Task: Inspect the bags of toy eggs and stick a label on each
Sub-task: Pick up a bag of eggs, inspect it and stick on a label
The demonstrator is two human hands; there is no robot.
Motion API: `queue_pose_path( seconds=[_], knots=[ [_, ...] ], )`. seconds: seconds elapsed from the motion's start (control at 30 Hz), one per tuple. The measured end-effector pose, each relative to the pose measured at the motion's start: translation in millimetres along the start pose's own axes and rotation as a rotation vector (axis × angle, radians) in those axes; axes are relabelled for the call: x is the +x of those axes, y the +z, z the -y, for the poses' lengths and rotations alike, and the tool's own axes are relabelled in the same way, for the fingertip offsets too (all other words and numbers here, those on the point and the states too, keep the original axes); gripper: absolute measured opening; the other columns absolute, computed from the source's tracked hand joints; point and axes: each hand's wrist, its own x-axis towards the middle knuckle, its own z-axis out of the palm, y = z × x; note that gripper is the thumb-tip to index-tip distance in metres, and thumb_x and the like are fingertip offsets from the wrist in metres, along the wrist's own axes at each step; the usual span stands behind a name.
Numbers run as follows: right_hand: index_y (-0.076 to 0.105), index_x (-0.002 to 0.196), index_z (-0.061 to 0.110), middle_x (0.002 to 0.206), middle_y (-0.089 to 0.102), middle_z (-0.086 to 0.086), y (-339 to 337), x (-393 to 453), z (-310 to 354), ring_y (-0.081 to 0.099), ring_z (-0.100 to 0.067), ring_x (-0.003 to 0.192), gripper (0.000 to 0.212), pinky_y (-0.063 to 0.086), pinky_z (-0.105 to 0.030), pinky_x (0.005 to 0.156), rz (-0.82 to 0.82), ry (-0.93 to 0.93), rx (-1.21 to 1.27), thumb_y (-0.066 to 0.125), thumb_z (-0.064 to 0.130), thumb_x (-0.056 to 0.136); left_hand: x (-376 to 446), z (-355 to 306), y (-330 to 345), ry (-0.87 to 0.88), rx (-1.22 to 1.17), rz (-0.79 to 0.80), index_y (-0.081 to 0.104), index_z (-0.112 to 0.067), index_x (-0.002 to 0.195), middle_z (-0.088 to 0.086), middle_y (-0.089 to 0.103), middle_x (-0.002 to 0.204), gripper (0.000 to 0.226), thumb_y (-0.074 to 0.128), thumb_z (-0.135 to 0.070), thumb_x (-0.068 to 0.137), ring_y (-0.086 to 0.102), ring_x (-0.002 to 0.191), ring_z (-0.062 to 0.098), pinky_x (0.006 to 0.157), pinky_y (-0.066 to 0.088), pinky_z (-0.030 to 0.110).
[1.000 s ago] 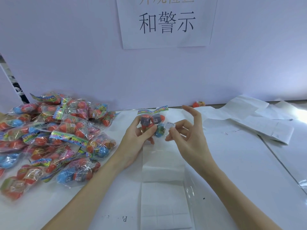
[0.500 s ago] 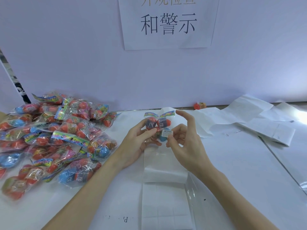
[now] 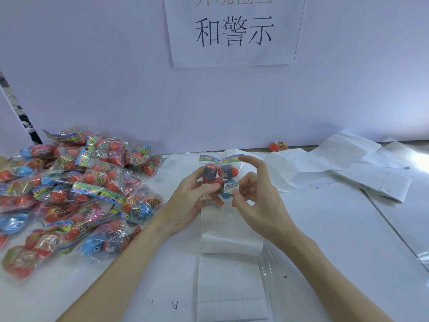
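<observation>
The left hand grips one bag of toy eggs above the worktop, while the right hand pinches a warning label onto it, other fingers spread; the pile of bags at left likely awaits labels

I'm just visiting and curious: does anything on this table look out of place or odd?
One small thing: a lone orange toy egg lies by the wall at the table's back edge, far from the pile of bags on the left. Otherwise nothing stands out; the left hand holds a bag while the right hand presses a warning label onto it.
</observation>
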Motion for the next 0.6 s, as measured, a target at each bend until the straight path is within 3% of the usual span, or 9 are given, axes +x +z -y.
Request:
queue_pose_path(
  seconds=[0.13,0.23,0.4,0.53,0.6],
  knots=[
    [0.038,0.145,0.034,0.08,0.059,0.007,0.0,-0.5,0.0,0.066,-0.016,0.075,0.067,0.052,-0.017,0.073,0.01,0.003,-0.022,0.064,0.002,0.092,-1.5,1.0,3.1,0.027,0.061,-0.034,0.064,-0.009,0.134,0.019,0.072,0.124,0.045,0.074,-0.013,0.09,0.069,0.103,0.025,0.074,0.057,0.032],
    [0.039,0.144,0.032,0.079,0.059,0.007,0.6,-0.8,1.7,0.066,-0.015,0.076,0.064,0.051,-0.016,0.072,0.021,-0.008,-0.066,0.065,0.003,0.093,-2.5,2.4,4.2,0.049,0.114,-0.076,0.066,-0.012,0.129,0.016,0.075,0.116,0.044,0.079,-0.012,0.086,0.071,0.096,0.023,0.071,0.057,0.03],
    [0.042,0.137,0.032,0.066,0.057,0.0,-1.5,-0.6,0.9,0.058,-0.014,0.062,0.049,0.048,-0.026,0.059,-0.031,0.042,-0.229,0.059,0.01,0.096,-1.8,3.0,5.4,0.063,0.167,-0.098,0.067,-0.012,0.127,0.016,0.076,0.113,0.045,0.082,-0.015,0.085,0.071,0.092,0.023,0.069,0.058,0.031],
    [0.045,0.127,0.032,0.06,0.059,-0.006,-3.2,0.8,4.1,0.056,-0.015,0.055,0.026,0.045,-0.027,0.058,-0.114,0.123,-0.195,0.055,0.037,0.104,-1.4,1.9,4.9,0.059,0.107,-0.121,0.067,-0.011,0.127,0.013,0.076,0.109,0.045,0.082,-0.013,0.084,0.072,0.093,0.022,0.068,0.058,0.03],
    [0.051,0.123,0.03,0.062,0.062,-0.005,-0.2,1.6,7.0,0.059,-0.013,0.056,0.036,0.048,-0.028,0.06,-0.114,0.214,-0.128,0.058,0.056,0.098,-1.9,1.5,4.8,0.076,0.079,-0.111,0.068,-0.012,0.127,0.013,0.076,0.108,0.046,0.084,-0.014,0.084,0.071,0.093,0.022,0.068,0.058,0.03]
  ],
)
